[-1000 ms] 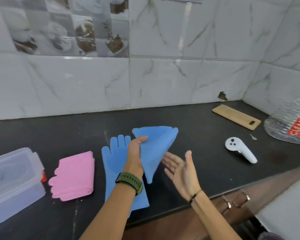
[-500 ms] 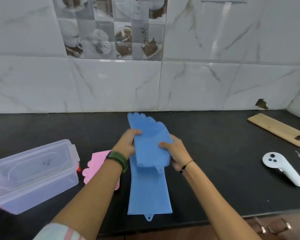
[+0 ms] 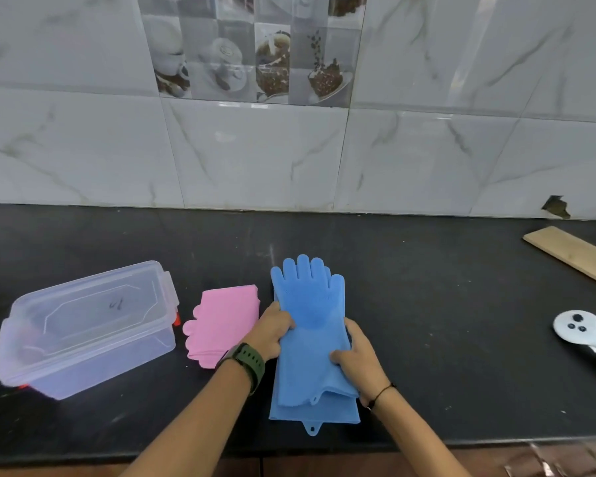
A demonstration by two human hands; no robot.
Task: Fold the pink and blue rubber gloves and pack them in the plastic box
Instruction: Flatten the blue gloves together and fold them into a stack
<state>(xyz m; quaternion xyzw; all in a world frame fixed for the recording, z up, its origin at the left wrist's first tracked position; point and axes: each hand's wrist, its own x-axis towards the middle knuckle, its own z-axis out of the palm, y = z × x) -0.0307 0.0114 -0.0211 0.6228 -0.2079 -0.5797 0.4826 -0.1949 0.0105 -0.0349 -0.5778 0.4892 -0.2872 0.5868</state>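
**Blue gloves stacked, both hands on them**

So the blue gloves [image 3: 310, 339] lie flat on the black counter [image 3: 444, 304], one on top of the other, fingers pointing to 12 o'clock, cuffs at 6. Left hand [image 3: 272, 333] grips the top glove's 9 o'clock edge, fingers curled onto it. Right hand [image 3: 356, 359] pinches the 3 o'clock edge, thumb on top. Folded pink gloves [image 3: 224, 321] sit just beside at 9 o'clock, and further that way the clear plastic box [image 3: 86, 328], lid closed. White controller [image 3: 585, 333] way off at 3 o'clock.
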